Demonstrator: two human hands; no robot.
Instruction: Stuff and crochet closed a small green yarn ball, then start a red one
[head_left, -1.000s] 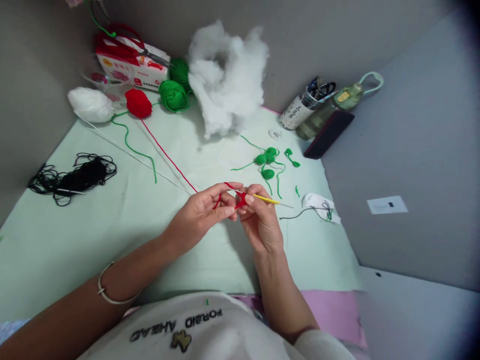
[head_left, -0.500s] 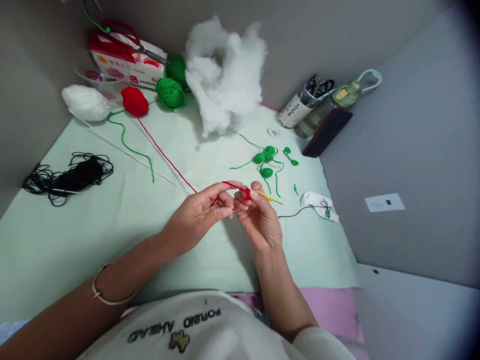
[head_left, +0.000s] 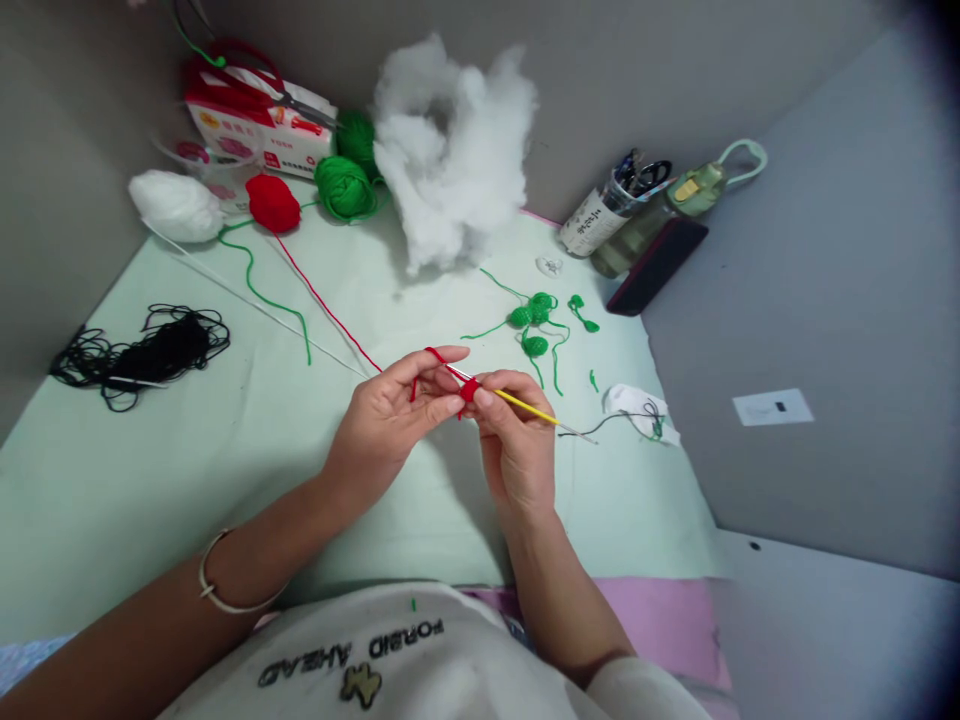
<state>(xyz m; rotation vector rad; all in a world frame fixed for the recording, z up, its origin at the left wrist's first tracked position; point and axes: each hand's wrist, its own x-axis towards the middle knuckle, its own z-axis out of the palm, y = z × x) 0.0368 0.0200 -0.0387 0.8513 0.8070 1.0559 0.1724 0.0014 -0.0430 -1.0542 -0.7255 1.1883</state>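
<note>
The pale green cloth-covered bench [head_left: 247,435] is hemmed in by smooth grey partition panels [head_left: 825,280]. At its back, a fluffy, shapeless mass of white fibre stuffing [head_left: 457,165] is heaped beside two round green yarn balls [head_left: 346,189]; a red-and-white printed tissue pack [head_left: 296,152] is topped by red-handled scissors [head_left: 307,108]. A soft oval white yarn ball [head_left: 178,207] and a smaller, tightly wound red yarn ball [head_left: 273,204] are set in front, and a tangled black yarn skein [head_left: 169,350] is spread at the left. On the right, part of a translucent green bottle [head_left: 619,250] is hidden by a flat dark rectangular slab [head_left: 658,268], and a labelled cylindrical cup [head_left: 592,222] is filled with pens and the like. Near the hands, small rounded green crocheted pieces [head_left: 535,346] are strewn with loose tails. The bench is crossed by a thin red strand [head_left: 326,298], drawn from the red ball to the left hand [head_left: 397,410] and looped over its raised index finger. A small red crocheted piece [head_left: 469,389] is held between both hands, pinched by the left thumb and fingers; a slim yellow-handled metal crochet hook [head_left: 529,405] is gripped slantwise by the right hand [head_left: 514,430].
</note>
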